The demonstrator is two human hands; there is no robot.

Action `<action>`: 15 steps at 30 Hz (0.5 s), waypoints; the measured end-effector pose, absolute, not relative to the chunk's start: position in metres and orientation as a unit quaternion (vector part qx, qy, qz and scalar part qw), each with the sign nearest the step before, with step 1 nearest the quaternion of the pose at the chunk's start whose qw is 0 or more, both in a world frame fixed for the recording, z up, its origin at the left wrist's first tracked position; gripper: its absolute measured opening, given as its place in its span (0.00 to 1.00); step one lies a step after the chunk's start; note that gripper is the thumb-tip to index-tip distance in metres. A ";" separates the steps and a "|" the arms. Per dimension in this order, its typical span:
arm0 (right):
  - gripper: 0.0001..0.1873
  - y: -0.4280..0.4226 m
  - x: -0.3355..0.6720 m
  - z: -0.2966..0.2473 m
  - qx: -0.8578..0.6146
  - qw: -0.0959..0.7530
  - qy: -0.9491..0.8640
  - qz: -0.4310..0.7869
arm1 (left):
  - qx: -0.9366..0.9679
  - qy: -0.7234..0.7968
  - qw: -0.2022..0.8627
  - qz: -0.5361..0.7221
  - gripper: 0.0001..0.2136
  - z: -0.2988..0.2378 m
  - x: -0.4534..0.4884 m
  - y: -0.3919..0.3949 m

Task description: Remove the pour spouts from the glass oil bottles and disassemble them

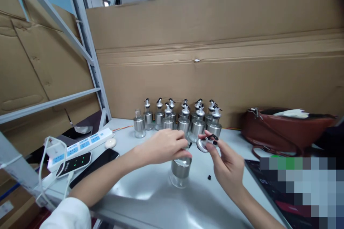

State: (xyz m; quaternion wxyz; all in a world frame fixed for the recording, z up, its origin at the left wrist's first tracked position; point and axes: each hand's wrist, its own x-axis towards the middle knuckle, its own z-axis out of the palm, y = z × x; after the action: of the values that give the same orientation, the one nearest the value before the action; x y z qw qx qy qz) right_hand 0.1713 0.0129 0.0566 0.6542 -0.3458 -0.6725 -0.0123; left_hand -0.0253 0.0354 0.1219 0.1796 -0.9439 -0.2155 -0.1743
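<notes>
My left hand [172,146] is closed around the neck of a glass bottle [180,170] with a silver metal sleeve, which stands upright on the grey table. A small dark piece shows by its fingertips, too little to name. Between the thumb and fingers of my right hand [228,159] is a silver pour spout [203,145] with a black lever, held apart from the bottle, to its upper right. A small black cap-like piece [209,177] lies on the table beneath my right hand.
Behind my hands stand several spouted bottles [197,128] and a bottle without a lever spout [139,127]. At left lie a power strip [84,145], a phone [94,168] and a white round object [110,143]. A brown bag [285,132] sits right. Cardboard [166,75] walls the back.
</notes>
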 end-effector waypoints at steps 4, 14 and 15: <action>0.14 0.012 0.163 0.054 -0.291 0.720 -0.622 0.100 | -0.928 -0.227 0.015 -0.295 0.16 0.095 -0.023 0.033; 0.12 0.007 0.158 0.058 -0.223 0.735 -0.638 0.046 | -0.728 -0.248 -0.482 -0.420 0.38 0.011 -0.008 0.022; 0.12 0.007 0.158 0.059 -0.224 0.738 -0.635 0.053 | -0.728 -0.257 -0.494 -0.401 0.39 0.009 -0.007 0.024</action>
State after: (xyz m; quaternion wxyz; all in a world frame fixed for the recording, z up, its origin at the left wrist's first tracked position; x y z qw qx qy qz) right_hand 0.1580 0.0068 0.0588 0.7377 -0.2242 -0.6345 0.0530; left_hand -0.0073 0.0238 0.0087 -0.4940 -0.7276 -0.2566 -0.4008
